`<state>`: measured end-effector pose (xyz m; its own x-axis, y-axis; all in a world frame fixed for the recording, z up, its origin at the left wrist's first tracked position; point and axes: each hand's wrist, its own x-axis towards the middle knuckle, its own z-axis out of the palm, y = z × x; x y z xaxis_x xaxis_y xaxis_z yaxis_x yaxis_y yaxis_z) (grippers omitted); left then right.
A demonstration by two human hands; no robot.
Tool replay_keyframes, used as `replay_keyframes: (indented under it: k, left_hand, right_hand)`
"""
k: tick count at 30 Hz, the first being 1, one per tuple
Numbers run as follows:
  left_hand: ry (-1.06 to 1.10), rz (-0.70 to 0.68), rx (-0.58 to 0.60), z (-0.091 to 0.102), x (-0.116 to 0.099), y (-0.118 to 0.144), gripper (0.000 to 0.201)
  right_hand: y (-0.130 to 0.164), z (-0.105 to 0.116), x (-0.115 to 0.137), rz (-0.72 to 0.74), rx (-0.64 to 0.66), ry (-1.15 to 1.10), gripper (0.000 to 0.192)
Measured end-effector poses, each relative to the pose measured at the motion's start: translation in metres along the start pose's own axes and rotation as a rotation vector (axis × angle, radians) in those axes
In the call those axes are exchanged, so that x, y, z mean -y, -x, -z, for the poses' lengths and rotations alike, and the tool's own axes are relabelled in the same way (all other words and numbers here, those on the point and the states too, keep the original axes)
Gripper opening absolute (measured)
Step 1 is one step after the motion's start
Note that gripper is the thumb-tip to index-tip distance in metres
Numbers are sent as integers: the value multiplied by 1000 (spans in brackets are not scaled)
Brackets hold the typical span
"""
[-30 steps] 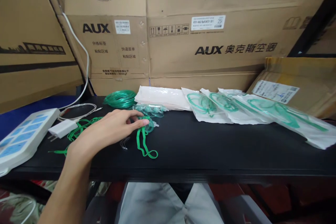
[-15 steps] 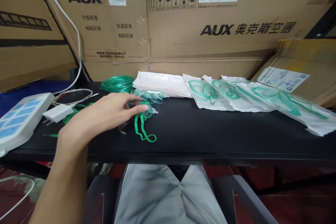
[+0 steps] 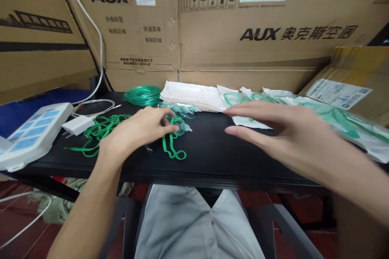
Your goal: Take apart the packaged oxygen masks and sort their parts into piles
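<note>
Before me: black table [image 3: 212,162]. Rear: AUX cartons [image 3: 231,28]. Far left: my white power strip [image 3: 33,133] beside a white charger [image 3: 78,124] and coiled white cable [image 3: 94,107]. Loose green straps [image 3: 100,131], a green tubing coil [image 3: 142,95], white pouches [image 3: 194,95], sealed tubing packs [image 3: 349,125], and a labelled brown parcel [image 3: 349,85].

Both forearms bare, no sleeves, watch or rings. Light grey fabric trousers [image 3: 194,226] w/ creases, seen below.
</note>
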<state>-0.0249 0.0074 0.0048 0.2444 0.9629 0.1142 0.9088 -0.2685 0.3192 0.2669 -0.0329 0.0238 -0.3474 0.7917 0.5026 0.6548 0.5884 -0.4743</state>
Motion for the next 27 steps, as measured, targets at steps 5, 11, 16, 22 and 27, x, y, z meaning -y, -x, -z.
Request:
replay_keyframes:
  k: [5, 11, 16, 22, 27]
  left_hand:
    - [54, -184, -24, -14, -22, -4, 19]
    - [243, -277, -155, -28, -51, -7, 22]
    - [361, -300, -144, -34, -53, -7, 29]
    - [397, -302, -77, -26, -49, -4, 15]
    - [263, -391, -78, -29, -47, -5, 21]
  right_hand:
    - [-9, -27, -15, -102, 163, 39, 42]
    - [-13, -45, -11, -170, 253, -171, 47]
    - [-18, -54, -21, -181, 279, -429, 50]
    - [-17, -52, -35, -190, 175, -184, 55]
    - [-12, -54, -32, -70, 199, -74, 75]
